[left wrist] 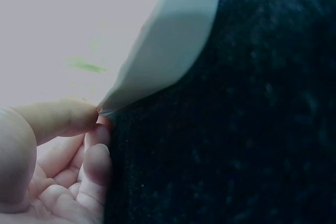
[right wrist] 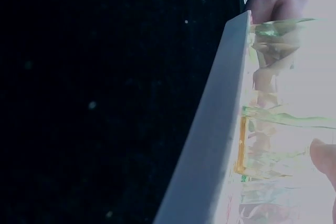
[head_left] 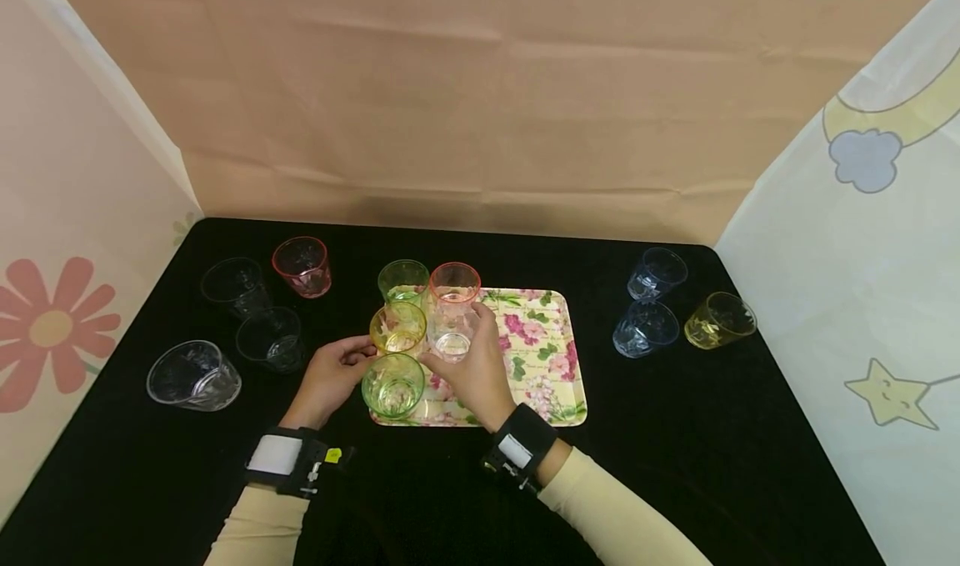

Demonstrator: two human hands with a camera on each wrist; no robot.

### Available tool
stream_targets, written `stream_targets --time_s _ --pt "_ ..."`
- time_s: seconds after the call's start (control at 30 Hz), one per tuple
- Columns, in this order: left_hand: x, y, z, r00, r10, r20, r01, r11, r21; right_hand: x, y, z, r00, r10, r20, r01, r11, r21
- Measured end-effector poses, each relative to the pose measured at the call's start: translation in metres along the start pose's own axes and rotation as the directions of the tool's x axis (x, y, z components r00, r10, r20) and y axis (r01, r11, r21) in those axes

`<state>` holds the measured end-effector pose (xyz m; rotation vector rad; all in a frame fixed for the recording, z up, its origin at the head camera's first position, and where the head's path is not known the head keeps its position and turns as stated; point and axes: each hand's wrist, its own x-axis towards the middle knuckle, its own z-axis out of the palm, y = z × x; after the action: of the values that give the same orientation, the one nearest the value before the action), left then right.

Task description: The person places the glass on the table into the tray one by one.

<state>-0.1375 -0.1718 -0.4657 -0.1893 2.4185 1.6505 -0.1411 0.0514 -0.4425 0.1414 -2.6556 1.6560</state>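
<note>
My right hand (head_left: pixel 476 374) grips a clear glass (head_left: pixel 452 347) standing over the floral tray (head_left: pixel 536 358), thumb and forefinger on either side of it. Behind that glass is a pink-rimmed glass (head_left: pixel 455 278). Along the tray's left side stand a green glass (head_left: pixel 403 278), a yellow glass (head_left: pixel 397 328) and a nearer green glass (head_left: pixel 393 387). At the tray's left edge, my left hand (head_left: pixel 330 378) pinches the rim. The left wrist view shows the thumb (left wrist: pixel 63 119) on the tray's white side (left wrist: pixel 163 51), other fingers curled below.
On the left of the black table (head_left: pixel 450 499) are a red-rimmed glass (head_left: pixel 303 270) and several clear glasses (head_left: pixel 197 378). Two blue glasses (head_left: pixel 647 331) and another yellow glass (head_left: pixel 720 323) stand at the right. A brown paper wall (head_left: pixel 465 91) rises behind, with patterned side panels.
</note>
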Motion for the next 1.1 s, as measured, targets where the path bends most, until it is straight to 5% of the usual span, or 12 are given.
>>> stream_targets --time_s 0.57,0.9,1.1 --pt "0.0 -0.002 -0.001 1.0 0.006 -0.006 -0.006 1.0 -0.016 -0.006 0.005 -0.005 0.998 -0.017 -0.065 0.022 0.997 0.074" --pt "0.0 -0.002 -0.002 1.0 0.011 -0.001 -0.011 1.0 -0.017 -0.014 0.004 -0.038 0.986 -0.113 -0.126 0.124 0.989 0.082" --pt "0.001 -0.002 -0.001 1.0 0.016 -0.001 -0.016 1.0 -0.012 -0.011 0.01 -0.069 0.954 -0.203 -0.221 0.212 0.977 0.02"
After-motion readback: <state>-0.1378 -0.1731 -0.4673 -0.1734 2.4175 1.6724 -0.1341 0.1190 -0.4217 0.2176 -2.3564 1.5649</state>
